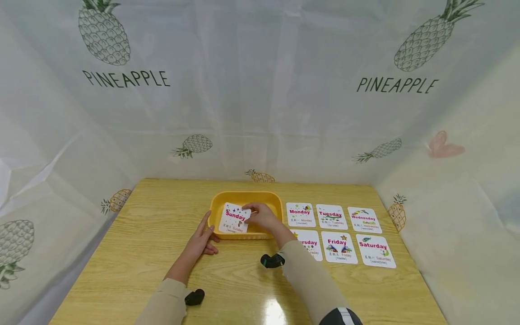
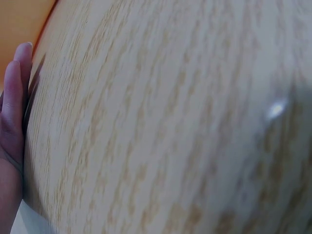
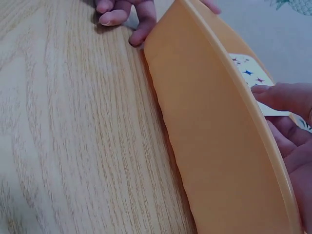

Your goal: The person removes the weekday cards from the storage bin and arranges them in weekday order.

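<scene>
Wood-grain table (image 1: 146,253): my right hand (image 1: 263,217) pinches the white "Sunday" card (image 1: 234,218) over the yellow plastic tray (image 1: 243,197). My left hand (image 1: 201,241), fingers straight, steadies the tray's wall; a loose pinch could drop the card back in.

I see a glossy light-wood table (image 1: 154,253). A yellow tray (image 1: 260,197) sits on it near the middle. To the tray's right, six day cards lie flat in two rows: Monday (image 1: 300,214), Tuesday (image 1: 331,216), Wednesday (image 1: 364,220) behind; Thursday (image 1: 311,243), partly hidden, Friday (image 1: 339,247), Saturday (image 1: 375,250) in front.
</scene>
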The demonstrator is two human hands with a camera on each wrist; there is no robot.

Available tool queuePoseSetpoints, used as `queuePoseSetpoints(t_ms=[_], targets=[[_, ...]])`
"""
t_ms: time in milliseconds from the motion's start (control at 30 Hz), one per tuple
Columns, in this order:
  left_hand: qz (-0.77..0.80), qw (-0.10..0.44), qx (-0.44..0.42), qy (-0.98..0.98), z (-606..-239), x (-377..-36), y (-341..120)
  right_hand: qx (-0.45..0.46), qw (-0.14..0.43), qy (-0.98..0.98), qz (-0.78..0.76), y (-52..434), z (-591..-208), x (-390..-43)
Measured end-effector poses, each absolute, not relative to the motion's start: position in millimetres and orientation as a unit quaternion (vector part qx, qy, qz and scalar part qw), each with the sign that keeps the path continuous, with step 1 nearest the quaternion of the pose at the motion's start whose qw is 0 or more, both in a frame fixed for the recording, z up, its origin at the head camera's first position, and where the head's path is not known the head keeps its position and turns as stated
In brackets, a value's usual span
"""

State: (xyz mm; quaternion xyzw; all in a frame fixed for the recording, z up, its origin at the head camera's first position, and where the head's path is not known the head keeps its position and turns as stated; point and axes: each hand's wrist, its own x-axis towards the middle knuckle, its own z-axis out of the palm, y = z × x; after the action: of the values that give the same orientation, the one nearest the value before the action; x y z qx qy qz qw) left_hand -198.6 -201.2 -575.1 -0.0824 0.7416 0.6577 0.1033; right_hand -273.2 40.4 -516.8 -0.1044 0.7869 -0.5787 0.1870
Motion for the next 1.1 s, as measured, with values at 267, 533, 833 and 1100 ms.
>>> queuePoseSetpoints(t_ms=[267, 533, 833, 1100], targets=[[0.658, 0.106, -0.086, 0.740, -575.9, -198.8, -201.3, -0.082, 0.169, 0.772, -0.607, 42.0, -516.3, -271.9], [0.658, 0.112, -0.083, 0.740, -576.8, -200.5, -202.5, -0.062, 0.159, 0.731, -0.661, 53.8, -510.5, -271.4], [0.656, 0.107, -0.077, 0.743, -570.9, -201.2, -201.4, -0.037, 0.122, 0.707, -0.695, 80.4, -500.8, -273.3], [0.655, 0.108, -0.069, 0.744, -573.5, -201.3, -202.6, -0.017, 0.120, 0.693, -0.711, 101.9, -498.2, -267.7]])
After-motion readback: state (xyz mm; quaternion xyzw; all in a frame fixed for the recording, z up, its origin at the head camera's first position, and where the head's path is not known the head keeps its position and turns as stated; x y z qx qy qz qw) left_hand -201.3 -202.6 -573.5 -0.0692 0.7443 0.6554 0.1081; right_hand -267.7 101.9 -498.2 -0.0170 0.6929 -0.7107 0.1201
